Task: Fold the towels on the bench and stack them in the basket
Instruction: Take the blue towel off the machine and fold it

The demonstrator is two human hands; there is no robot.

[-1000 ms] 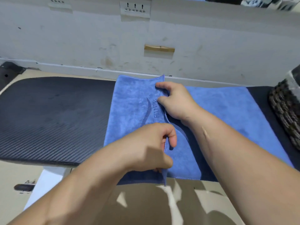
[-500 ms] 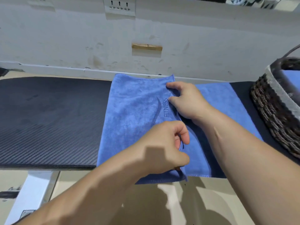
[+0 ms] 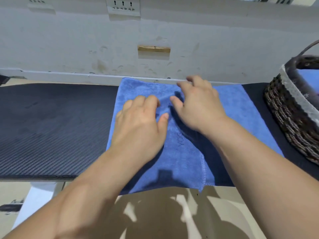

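A blue towel (image 3: pixel 183 163) lies across the black padded bench (image 3: pixel 51 128), its left part folded over onto the right part, with a stitched hem near the front edge. My left hand (image 3: pixel 141 125) rests flat on the folded layer, fingers spread. Just to its right, my right hand (image 3: pixel 198 104) lies palm down on the towel near the fold's edge, fingers apart and slightly blurred. Neither hand pinches the cloth. A dark woven basket (image 3: pixel 293 118) stands at the bench's right end, and a blue towel (image 3: pixel 309 75) shows inside it.
A white scuffed wall (image 3: pixel 155 31) with socket plates runs right behind the bench. The bench's left half stretches out as bare black padding. Below the front edge there is tan floor (image 3: pixel 172 218) with shadows, and a white bench leg (image 3: pixel 36 195) at lower left.
Both hands have let go of the towel's edge and now lie flat on top of the folded layer. The view shifted, bringing more of the basket into sight.
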